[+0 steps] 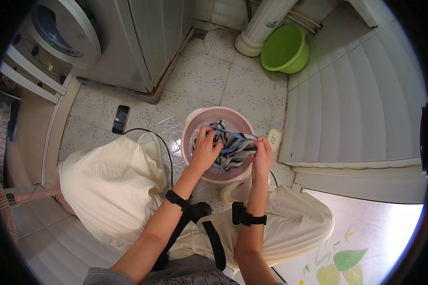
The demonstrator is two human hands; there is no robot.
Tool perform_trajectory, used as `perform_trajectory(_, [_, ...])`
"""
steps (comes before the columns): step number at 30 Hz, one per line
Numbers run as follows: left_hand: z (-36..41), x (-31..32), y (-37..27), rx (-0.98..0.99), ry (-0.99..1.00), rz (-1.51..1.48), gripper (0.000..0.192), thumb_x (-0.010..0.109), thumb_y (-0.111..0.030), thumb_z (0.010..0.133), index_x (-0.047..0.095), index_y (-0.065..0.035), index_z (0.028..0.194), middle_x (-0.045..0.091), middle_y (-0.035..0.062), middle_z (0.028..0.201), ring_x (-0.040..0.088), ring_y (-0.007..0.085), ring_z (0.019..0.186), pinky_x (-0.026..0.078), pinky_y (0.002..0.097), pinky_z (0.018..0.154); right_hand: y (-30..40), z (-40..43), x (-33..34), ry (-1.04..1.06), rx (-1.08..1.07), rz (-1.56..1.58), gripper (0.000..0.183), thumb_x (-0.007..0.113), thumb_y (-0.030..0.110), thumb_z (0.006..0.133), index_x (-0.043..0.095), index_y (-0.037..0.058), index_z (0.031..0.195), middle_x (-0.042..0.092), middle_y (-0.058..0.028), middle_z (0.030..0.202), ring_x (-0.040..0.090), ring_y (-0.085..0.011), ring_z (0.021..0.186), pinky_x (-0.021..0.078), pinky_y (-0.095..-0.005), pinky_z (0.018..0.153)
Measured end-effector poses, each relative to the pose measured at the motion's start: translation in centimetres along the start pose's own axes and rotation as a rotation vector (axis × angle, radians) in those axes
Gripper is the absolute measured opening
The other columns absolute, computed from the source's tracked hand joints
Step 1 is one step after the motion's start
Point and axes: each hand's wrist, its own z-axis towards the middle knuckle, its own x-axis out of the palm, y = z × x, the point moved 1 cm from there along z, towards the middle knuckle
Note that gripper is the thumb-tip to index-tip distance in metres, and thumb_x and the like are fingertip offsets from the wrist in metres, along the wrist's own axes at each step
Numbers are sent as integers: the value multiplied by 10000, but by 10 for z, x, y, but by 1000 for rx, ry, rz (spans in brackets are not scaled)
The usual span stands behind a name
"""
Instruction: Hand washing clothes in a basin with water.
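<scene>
A pink plastic basin [235, 119] stands on the tiled floor between my feet. Over and partly inside it is a striped cloth garment [233, 155] in grey, black and white with blue edging. My left hand [205, 148] grips the garment near its blue edge, above the left half of the basin. At the basin's right rim, my right hand [262, 156] pinches the other end between thumb and fingers, so the blue edge stretches between both hands. Water seems to lie in the basin, but the garment hides most of the bottom.
A soap dish [274, 140] sits right of the basin by the wall. A smartphone [121, 119] lies on the floor at left, with a black cable [167, 149] running past my slipper. Farther off are a green basin [285, 50], a white pedestal [258, 32] and a washing machine [117, 46].
</scene>
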Motion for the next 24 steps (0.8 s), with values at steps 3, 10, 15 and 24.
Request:
perform_trajectory(3, [-9, 3, 6, -29, -87, 118, 217, 597, -102, 726, 580, 49, 880, 452, 154, 967, 453, 324, 928, 380, 409, 796, -8, 5, -1, -34, -7, -45, 79, 501, 111, 830, 485, 109, 753, 427, 66, 587, 294, -15, 445, 198, -179, 386])
perform_trajectory(10, [-8, -6, -2, 68, -14, -54, 102, 572, -40, 684, 539, 15, 764, 430, 137, 921, 439, 292, 881, 371, 391, 774, -31, 23, -38, -58, 55, 53, 123, 510, 137, 839, 534, 110, 721, 402, 79, 532, 289, -18, 410, 189, -178, 374])
perform_trajectory(15, [-9, 1, 17, -377, -129, -660, 84, 477, -89, 749, 504, -17, 783, 432, 66, 890, 450, 165, 847, 387, 289, 722, -34, 22, -42, -80, 198, -202, 192, 578, 251, 845, 574, 132, 694, 467, 77, 564, 346, -13, 426, 236, -174, 395])
perform_trajectory(24, [-20, 27, 82, -731, 32, -405, 492, 455, -416, 858, 419, -66, 1202, 384, 98, 1255, 383, 264, 1135, 295, 394, 938, -51, 3, 6, 252, 287, -12, 160, 593, 227, 837, 582, 90, 754, 496, 53, 576, 328, -32, 401, 248, -174, 391])
